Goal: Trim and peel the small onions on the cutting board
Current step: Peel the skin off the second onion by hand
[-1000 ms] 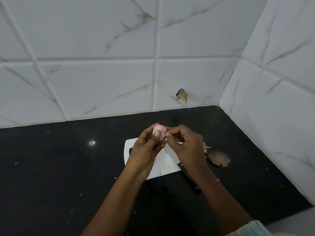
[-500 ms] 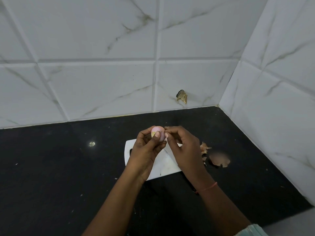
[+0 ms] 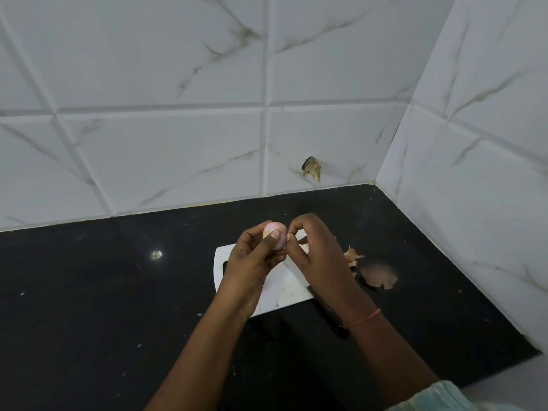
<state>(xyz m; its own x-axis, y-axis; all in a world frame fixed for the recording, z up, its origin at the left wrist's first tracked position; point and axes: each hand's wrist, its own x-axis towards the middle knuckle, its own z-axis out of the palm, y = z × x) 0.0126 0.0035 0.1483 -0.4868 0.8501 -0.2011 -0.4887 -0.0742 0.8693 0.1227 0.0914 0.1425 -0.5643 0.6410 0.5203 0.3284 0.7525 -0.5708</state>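
The left hand grips a pale pink onion between thumb and fingers, above the board. Just right of it, the right hand pinches at its skin. Beyond lie peels on the desk. The slick bulb could slip if the pull jerks.

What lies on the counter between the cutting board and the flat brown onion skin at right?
In the head view, crumpled onion peel lies between cutting board and flat skin.

Left hand grips a small pink onion above the white cutting board; right hand pinches at its side; peel scraps lie beside the board
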